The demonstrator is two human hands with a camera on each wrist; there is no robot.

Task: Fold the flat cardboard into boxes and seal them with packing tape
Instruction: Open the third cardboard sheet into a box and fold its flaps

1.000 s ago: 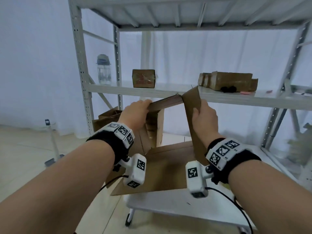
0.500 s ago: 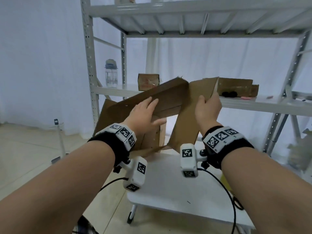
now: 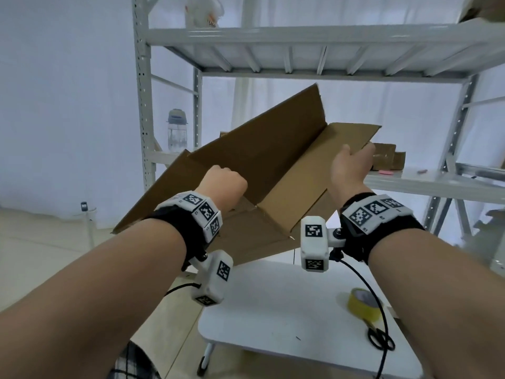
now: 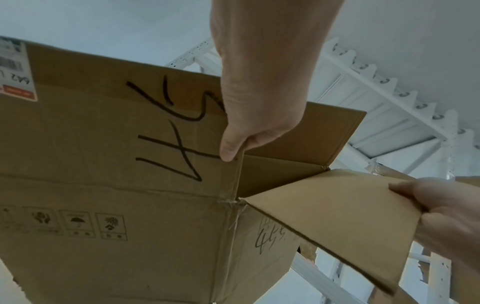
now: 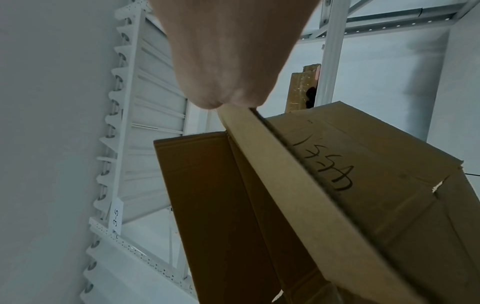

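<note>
So the cardboard box (image 3: pixel 262 170) is up in the air above the white table (image 3: pixel 287 318), half opened out. Left hand (image 3: pixel 222 184) pinches one flap edge between thumb and curled fingers, right hand (image 3: pixel 351 166) pinches another flap. Yellow packing tape (image 3: pixel 364 303) and scissors (image 3: pixel 379 337) sit below the right fingers.

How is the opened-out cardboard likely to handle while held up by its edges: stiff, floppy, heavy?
The cardboard probably hinges at its creases: panels stand at different angles. Between creases it looks stiff; flaps stay flat. It seems light, since the left hand and right hand hold it above the table by edge pinches.
</note>
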